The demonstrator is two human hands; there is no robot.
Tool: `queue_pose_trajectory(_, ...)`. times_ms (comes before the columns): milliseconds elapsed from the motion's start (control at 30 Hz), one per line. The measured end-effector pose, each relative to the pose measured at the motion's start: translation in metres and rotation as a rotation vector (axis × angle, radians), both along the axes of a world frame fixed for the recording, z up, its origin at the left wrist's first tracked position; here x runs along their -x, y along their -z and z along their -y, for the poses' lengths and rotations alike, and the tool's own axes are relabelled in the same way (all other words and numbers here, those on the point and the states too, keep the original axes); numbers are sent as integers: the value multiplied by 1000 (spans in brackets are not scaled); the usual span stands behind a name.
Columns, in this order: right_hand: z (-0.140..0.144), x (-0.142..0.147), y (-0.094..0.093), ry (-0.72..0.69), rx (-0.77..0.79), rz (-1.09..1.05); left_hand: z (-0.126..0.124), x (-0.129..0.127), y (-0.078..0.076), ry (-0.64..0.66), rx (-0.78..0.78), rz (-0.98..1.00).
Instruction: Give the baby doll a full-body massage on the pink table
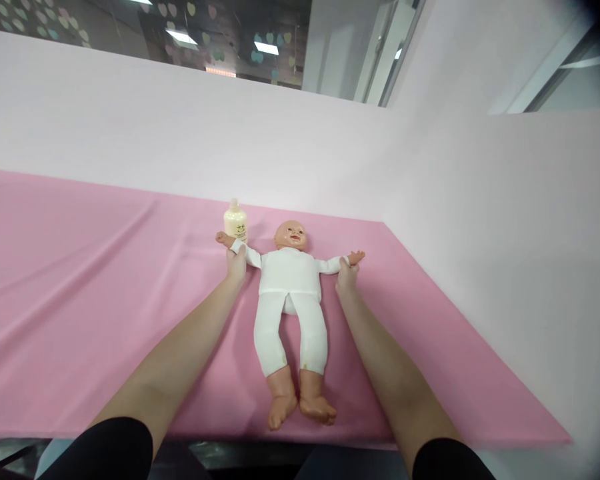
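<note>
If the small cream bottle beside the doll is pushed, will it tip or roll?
The small cream plastic bottle stands upright, tall for its base, on soft pink cloth, so it probably tips easily. Its body looks round, so once down it may roll. It looks light, though its fill is unclear.

Left arm: it comes in from the near left and reaches far, toward the middle. It is almost straight and bare from the elbow down. A black sleeve covers the upper arm at the near edge.
Left hand [237,263]: it is at the far end of the arm, palm down. The fingers are curled shut around something thin and white.
Right arm: it comes in from the near right and slants far and left. It is bare too, with a black sleeve near the edge.
Right hand [347,275]: it is small and far away. The fingers are pinched shut on something thin and white.
Both hands: they are well apart and level with each other.
</note>
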State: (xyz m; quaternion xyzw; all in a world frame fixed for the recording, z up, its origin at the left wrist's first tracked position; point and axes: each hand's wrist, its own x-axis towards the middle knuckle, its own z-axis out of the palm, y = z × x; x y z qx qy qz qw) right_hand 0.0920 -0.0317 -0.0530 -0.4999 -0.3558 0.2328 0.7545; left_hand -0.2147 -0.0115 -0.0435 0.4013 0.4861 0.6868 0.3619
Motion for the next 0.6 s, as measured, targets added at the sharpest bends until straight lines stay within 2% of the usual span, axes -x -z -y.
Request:
queue_pose_trajectory(167,0,0,-1,-7,2,14,5,-3,-7,-34,67,136)
queue_pose_trajectory(300,3,3,-6,-7,-11,-5,6,-3,-10,-24,76,150)
queue_pose_trajectory(433,8,6,-13,-20,-49,43,3,-2,-7,-44,77,131)
queue_pose_trajectory(600,20,17,-29,-119,-158,153,3,-2,-6,-34,-1,11)
